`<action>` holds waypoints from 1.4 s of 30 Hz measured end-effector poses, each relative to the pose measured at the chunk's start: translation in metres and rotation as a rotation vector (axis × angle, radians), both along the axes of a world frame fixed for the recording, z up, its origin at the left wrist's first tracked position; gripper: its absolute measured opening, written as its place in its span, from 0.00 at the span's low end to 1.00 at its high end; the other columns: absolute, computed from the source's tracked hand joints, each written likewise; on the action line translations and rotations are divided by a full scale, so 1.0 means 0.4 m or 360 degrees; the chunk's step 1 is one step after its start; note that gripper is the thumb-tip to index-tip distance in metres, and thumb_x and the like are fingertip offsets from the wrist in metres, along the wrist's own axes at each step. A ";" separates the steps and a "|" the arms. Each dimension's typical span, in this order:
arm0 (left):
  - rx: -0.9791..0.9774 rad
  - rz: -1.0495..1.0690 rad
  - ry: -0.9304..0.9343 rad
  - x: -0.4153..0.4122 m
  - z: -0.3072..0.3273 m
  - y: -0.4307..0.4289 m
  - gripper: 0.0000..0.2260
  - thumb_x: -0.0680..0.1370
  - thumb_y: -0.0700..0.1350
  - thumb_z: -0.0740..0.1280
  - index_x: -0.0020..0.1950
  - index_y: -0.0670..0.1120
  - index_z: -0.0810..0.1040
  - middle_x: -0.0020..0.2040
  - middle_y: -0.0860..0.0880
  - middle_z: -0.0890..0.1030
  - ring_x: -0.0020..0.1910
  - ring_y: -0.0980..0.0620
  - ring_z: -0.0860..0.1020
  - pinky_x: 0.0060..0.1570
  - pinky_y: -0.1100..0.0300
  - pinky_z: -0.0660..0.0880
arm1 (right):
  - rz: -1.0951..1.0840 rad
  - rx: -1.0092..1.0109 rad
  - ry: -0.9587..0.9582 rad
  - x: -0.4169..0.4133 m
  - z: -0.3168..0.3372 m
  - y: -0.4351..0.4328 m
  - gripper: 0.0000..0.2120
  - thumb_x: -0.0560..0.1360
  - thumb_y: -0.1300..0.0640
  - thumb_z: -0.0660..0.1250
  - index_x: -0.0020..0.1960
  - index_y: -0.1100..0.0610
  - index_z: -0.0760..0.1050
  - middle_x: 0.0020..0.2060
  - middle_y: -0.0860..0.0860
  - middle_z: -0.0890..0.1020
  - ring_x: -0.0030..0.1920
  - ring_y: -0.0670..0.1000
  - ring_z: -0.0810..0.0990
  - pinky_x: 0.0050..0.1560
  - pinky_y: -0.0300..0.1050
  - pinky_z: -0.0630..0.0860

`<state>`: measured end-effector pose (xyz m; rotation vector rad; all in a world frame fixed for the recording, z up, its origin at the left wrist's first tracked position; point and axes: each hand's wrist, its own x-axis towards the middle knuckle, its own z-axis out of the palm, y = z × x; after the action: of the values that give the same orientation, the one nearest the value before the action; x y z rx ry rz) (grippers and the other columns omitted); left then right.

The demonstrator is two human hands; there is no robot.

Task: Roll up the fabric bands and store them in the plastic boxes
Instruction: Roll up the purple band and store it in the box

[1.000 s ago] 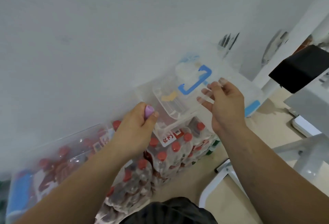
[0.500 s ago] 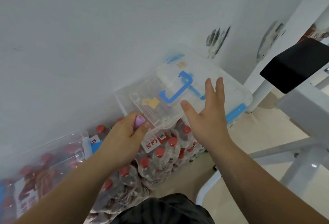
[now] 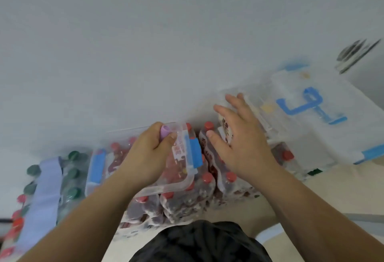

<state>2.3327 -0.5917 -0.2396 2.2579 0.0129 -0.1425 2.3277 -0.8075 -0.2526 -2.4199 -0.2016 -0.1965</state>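
My left hand (image 3: 149, 153) is closed around a small rolled purple fabric band (image 3: 165, 131), whose end pokes out above the thumb. It hovers over a clear plastic box (image 3: 166, 187) with blue latches that rests on shrink-wrapped bottle packs. My right hand (image 3: 239, 137) is open with fingers spread, empty, between that box and a second clear plastic box (image 3: 324, 135) with a blue handle on its lid at the right. A loose lavender fabric band (image 3: 44, 197) lies flat over green-capped bottles at the far left.
Packs of red-capped bottles (image 3: 207, 189) and green-capped bottles (image 3: 71, 173) sit along a pale wall on a beige floor. Dark clothing on my lap (image 3: 197, 243) fills the bottom centre. A blurred dark object (image 3: 355, 52) shows on the wall at upper right.
The view has swung left, so the lidded box now sits at the right and the left box is under my hands. My right hand has come off the lidded box and moved left.
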 end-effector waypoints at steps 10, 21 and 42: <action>0.0228 -0.0416 0.0429 0.063 -0.083 0.181 0.15 0.84 0.57 0.54 0.44 0.50 0.69 0.39 0.52 0.75 0.41 0.49 0.76 0.52 0.48 0.75 | 0.0070 -0.0062 0.0548 0.013 -0.094 0.178 0.22 0.81 0.50 0.66 0.74 0.48 0.69 0.73 0.45 0.69 0.70 0.46 0.69 0.66 0.37 0.63; 0.0303 -0.0630 0.0543 0.118 -0.138 0.194 0.16 0.83 0.61 0.53 0.49 0.49 0.67 0.45 0.43 0.80 0.38 0.49 0.75 0.45 0.45 0.78 | -0.0012 -0.0031 0.0495 0.016 -0.110 0.183 0.22 0.80 0.55 0.69 0.73 0.49 0.72 0.71 0.46 0.73 0.69 0.46 0.71 0.72 0.48 0.70; 0.0651 -0.0482 0.0279 0.166 -0.243 0.049 0.11 0.82 0.47 0.61 0.39 0.48 0.73 0.37 0.49 0.77 0.38 0.46 0.78 0.37 0.56 0.71 | 0.0139 -0.0009 0.0437 0.028 -0.126 0.158 0.26 0.77 0.53 0.72 0.74 0.50 0.71 0.69 0.48 0.74 0.69 0.47 0.71 0.66 0.32 0.60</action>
<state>2.3990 -0.5721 -0.3368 2.6359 -0.2264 -0.5418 2.3391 -0.7442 -0.3029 -2.4063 -0.1821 0.1753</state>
